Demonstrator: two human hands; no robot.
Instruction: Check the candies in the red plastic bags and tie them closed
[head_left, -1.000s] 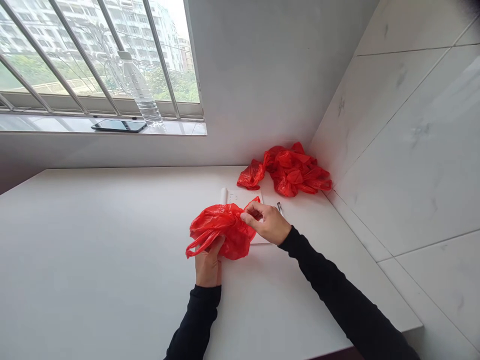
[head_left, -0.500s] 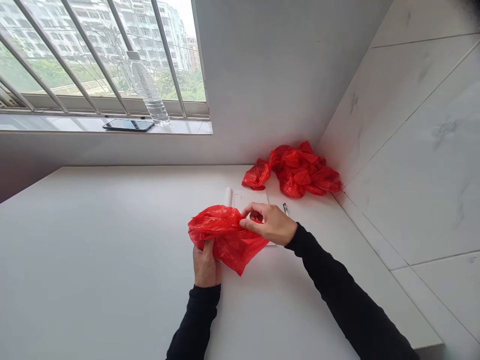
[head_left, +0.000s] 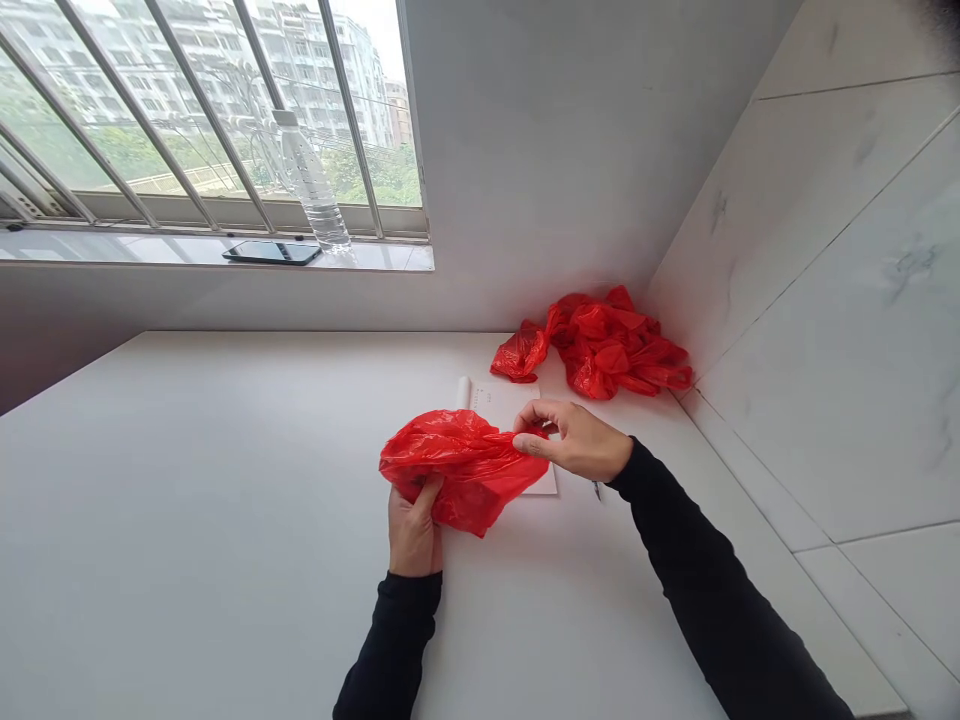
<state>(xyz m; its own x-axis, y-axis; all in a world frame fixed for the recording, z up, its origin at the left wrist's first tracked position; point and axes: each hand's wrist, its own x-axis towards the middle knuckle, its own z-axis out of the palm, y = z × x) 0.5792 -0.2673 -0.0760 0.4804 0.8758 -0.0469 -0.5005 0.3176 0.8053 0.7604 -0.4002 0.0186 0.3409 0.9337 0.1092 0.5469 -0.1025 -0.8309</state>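
A crumpled red plastic bag (head_left: 465, 465) is stretched sideways between my two hands above the white table. My left hand (head_left: 415, 525) grips its lower left part from below, thumb on the near side and the other fingers hidden by the plastic. At the bag's right end, my right hand (head_left: 574, 438) pinches the gathered plastic between thumb and fingers. Partly behind the bag and my right hand lies an open notepad (head_left: 504, 400) with a little writing on it. A pen tip (head_left: 597, 491) shows just below my right hand.
More crumpled red plastic bags (head_left: 619, 345) lie in a heap at the table's back right corner, by the tiled wall (head_left: 847, 300). On the windowsill are a water bottle (head_left: 319, 195) and a phone (head_left: 271, 253). The white table (head_left: 225, 500) stretches to the left.
My right hand has moved right, drawing the bag's right side out into a longer, gathered strip. The left hand keeps its hold. The view has shifted slightly.
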